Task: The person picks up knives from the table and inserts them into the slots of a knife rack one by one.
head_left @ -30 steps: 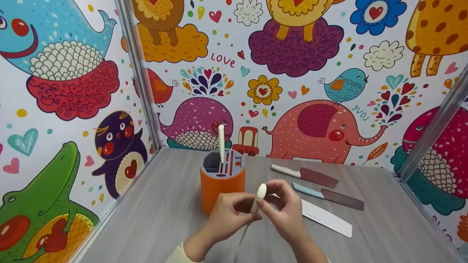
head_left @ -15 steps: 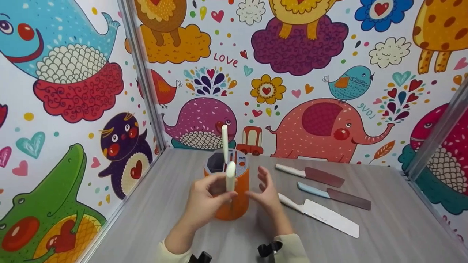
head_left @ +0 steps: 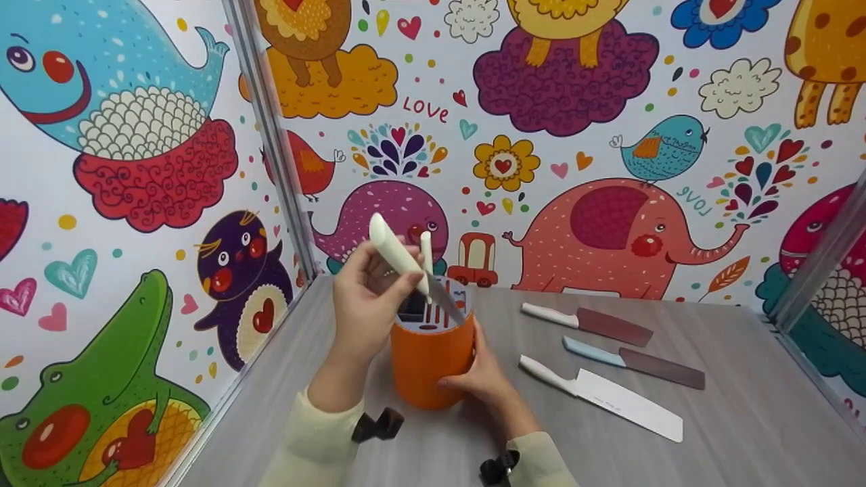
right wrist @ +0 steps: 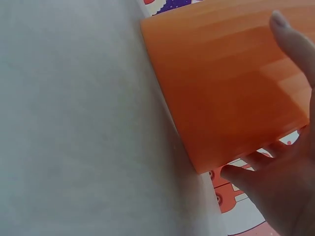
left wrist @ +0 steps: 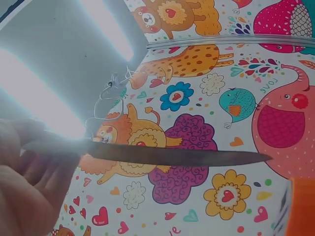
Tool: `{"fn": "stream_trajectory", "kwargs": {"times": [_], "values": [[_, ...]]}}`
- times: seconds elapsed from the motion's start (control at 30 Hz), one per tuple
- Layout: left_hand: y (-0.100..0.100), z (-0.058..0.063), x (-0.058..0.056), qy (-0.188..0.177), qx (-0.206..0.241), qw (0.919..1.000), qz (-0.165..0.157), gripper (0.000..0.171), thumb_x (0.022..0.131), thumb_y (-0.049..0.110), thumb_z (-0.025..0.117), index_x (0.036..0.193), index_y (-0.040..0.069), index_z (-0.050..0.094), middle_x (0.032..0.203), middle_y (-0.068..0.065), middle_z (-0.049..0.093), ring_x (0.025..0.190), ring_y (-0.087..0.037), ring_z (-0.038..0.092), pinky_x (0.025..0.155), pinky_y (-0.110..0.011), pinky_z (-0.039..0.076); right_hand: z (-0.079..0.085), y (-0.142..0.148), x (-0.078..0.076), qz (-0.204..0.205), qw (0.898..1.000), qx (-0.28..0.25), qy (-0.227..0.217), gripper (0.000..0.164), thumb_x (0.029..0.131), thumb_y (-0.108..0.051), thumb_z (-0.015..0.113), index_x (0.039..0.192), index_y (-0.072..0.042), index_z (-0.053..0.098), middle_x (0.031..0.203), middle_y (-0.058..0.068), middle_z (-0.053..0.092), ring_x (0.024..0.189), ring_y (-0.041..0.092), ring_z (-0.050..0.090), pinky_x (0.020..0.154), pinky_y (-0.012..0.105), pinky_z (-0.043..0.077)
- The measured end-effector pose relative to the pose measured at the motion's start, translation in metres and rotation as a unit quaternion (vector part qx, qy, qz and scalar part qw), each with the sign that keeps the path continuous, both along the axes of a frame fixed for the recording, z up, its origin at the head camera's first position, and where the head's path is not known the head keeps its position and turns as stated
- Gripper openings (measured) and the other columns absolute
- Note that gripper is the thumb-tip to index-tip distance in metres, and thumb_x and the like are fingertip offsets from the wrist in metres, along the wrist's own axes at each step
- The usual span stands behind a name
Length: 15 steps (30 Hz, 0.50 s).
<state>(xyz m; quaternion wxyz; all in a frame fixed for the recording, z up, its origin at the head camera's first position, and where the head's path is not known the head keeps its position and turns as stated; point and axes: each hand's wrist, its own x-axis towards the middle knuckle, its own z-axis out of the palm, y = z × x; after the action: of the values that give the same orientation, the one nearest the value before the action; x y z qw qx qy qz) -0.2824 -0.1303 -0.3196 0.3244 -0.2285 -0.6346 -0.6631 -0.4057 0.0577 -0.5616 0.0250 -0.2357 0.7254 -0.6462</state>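
A knife with a cream handle [head_left: 394,251] is gripped in my left hand [head_left: 362,304], above the orange knife block [head_left: 433,368]. Its narrow blade [left wrist: 177,155] slants down to the right, and in the head view the tip is at the block's slotted top. Whether the tip has entered a slot, I cannot tell. My right hand [head_left: 488,380] holds the block's right side, thumb across the front and fingers round the far side, partly hidden. Another cream-handled knife [head_left: 426,249] stands upright in the block, its blade out of sight.
To the right on the grey table [head_left: 595,453] lie three knives: a white-handled one with a brown blade [head_left: 614,327], a blue-handled one [head_left: 663,368] and a white cleaver [head_left: 629,406]. Patterned panels [head_left: 582,155] rise behind and at the sides.
Both hands held the knife together at first. My right hand then let go and moved onto the block. My left hand has lifted the knife up and tilted it towards the block's top.
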Motion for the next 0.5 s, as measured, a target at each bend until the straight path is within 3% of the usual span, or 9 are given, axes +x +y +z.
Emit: {"fn": "stream_trajectory", "kwargs": {"times": [0.1,0.27,0.5], "values": [[0.007,0.007,-0.013,0.031,-0.01,0.9993,0.018,0.041,0.091,-0.007,0.078,0.127,-0.011,0.06,0.123,-0.026,0.073,0.115,-0.023,0.076,0.101,-0.038,0.061,-0.001,0.0,-0.001,-0.002,1.0,-0.01,0.001,0.136,0.067,-0.025,0.102,0.169,-0.021,0.014,0.159,0.008,0.049,0.136,0.026,0.054,0.123,0.052,0.039],[0.013,0.006,-0.035,0.019,-0.046,0.9966,0.067,0.038,0.094,0.0,0.079,0.128,-0.003,0.063,0.121,-0.017,0.075,0.114,-0.024,0.077,0.099,-0.033,0.062,0.001,-0.001,0.0,-0.005,1.0,-0.011,-0.007,0.135,0.068,-0.026,0.102,0.169,-0.024,0.014,0.161,0.006,0.046,0.137,0.025,0.054,0.123,0.051,0.038],[0.02,0.001,-0.049,0.014,-0.012,0.9937,0.111,0.04,0.096,0.002,0.076,0.132,-0.003,0.06,0.125,-0.017,0.074,0.119,-0.03,0.074,0.103,-0.032,0.06,0.001,0.001,0.001,-0.008,1.0,-0.013,-0.008,0.133,0.069,-0.028,0.102,0.17,-0.027,0.014,0.164,0.004,0.044,0.14,0.026,0.052,0.125,0.055,0.037]]}}
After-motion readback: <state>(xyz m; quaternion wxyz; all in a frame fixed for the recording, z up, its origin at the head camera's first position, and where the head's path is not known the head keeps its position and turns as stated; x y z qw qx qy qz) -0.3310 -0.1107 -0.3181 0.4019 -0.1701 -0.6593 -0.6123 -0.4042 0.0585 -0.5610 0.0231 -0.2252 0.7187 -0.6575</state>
